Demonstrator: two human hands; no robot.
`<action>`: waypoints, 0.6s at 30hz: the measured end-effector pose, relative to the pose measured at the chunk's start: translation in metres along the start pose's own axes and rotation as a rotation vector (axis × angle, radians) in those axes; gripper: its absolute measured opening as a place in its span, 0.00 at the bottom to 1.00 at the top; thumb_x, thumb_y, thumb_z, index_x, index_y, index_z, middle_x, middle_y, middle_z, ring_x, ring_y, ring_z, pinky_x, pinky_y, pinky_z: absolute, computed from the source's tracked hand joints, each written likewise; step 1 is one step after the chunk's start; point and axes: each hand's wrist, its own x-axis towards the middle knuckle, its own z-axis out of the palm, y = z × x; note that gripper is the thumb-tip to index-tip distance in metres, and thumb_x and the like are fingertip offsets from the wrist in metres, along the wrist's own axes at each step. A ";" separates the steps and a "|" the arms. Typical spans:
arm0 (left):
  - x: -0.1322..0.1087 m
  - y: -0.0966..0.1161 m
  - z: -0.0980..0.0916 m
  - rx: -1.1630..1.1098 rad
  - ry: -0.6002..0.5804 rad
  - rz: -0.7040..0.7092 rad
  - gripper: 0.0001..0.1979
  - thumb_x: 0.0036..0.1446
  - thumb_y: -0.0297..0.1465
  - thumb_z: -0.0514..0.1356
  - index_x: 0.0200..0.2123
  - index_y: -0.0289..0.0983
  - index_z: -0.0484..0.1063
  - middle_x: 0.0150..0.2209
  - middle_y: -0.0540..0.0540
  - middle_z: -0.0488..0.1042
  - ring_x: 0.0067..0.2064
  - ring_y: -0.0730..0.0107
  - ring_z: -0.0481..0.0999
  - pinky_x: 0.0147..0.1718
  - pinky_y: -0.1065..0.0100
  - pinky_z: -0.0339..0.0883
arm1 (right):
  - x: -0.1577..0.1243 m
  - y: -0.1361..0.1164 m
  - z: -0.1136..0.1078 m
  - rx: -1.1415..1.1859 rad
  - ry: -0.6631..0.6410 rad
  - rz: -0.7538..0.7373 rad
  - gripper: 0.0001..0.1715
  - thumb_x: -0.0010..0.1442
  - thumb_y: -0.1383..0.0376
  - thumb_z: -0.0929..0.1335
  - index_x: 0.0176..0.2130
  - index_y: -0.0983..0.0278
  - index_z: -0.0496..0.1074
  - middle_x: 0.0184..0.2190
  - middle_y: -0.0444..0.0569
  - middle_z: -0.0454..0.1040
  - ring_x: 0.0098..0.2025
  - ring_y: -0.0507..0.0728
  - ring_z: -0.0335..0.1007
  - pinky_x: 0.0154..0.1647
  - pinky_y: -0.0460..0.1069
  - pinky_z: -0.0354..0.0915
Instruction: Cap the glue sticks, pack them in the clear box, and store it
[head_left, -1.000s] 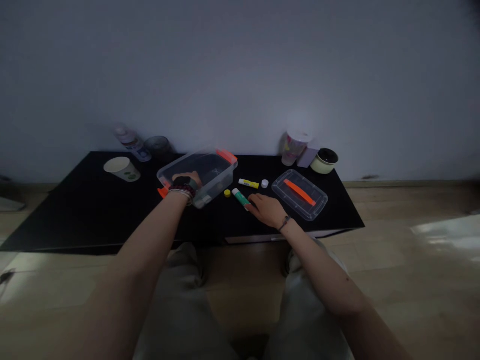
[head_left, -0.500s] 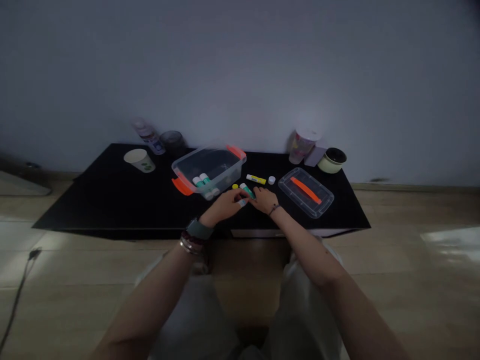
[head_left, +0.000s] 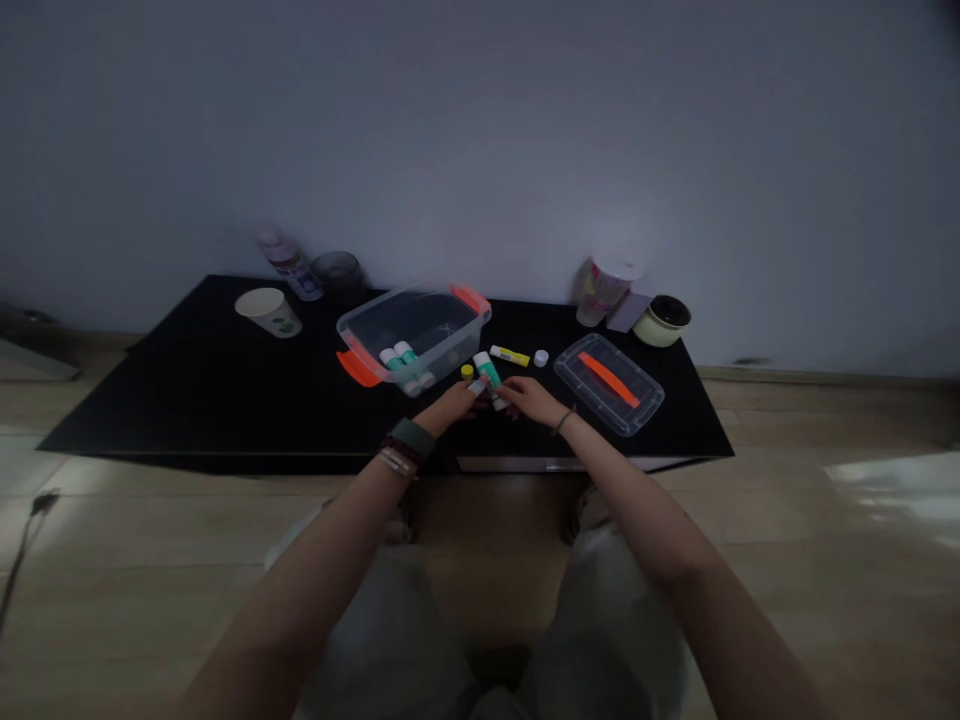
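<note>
A green-and-white glue stick (head_left: 488, 368) is tilted between my two hands near the front of the black table. Closed around its left side is my left hand (head_left: 452, 403); a small pale piece (head_left: 478, 384) shows at its thumb, too blurred to name. The fingers of my right hand (head_left: 529, 397) pinch the lower right side of the stick. Just beyond the hands lie a yellow cap (head_left: 467, 371), a yellow-and-white glue stick (head_left: 510, 356) and a white cap (head_left: 541, 358). Two more green-and-white glue sticks (head_left: 406, 352) rest inside a clear box (head_left: 450, 352) with orange handles.
On the right lies a clear lid (head_left: 645, 400) with an orange handle. Behind it stand a plastic cup (head_left: 600, 290) and a cream pot (head_left: 661, 322). A paper cup (head_left: 268, 312), a bottle (head_left: 289, 265) and a dark jar (head_left: 339, 277) are at the left.
The green-and-white glue stick has risen from beneath my right hand and now sits between both hands. My left hand has turned in around it. The view has shifted slightly.
</note>
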 end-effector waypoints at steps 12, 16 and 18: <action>-0.012 0.002 0.018 -0.226 -0.049 0.123 0.15 0.61 0.42 0.62 0.40 0.36 0.66 0.38 0.42 0.80 0.42 0.60 0.81 0.38 0.64 0.73 | 0.000 0.035 -0.062 -0.851 0.542 -0.115 0.30 0.65 0.68 0.64 0.65 0.68 0.63 0.60 0.63 0.66 0.59 0.66 0.64 0.59 0.57 0.62; -0.015 -0.003 0.016 -0.139 -0.070 0.176 0.19 0.58 0.45 0.64 0.40 0.35 0.67 0.36 0.43 0.79 0.40 0.61 0.81 0.38 0.64 0.71 | 0.009 0.044 -0.062 -0.997 0.457 -0.072 0.39 0.64 0.70 0.64 0.71 0.59 0.53 0.69 0.58 0.56 0.66 0.69 0.54 0.61 0.60 0.59; -0.017 -0.005 0.014 -0.093 -0.072 0.210 0.22 0.56 0.47 0.64 0.40 0.35 0.67 0.35 0.44 0.79 0.40 0.61 0.80 0.38 0.65 0.70 | 0.014 0.045 -0.058 -1.022 0.421 -0.042 0.40 0.64 0.70 0.63 0.71 0.57 0.52 0.71 0.56 0.52 0.69 0.69 0.49 0.62 0.61 0.57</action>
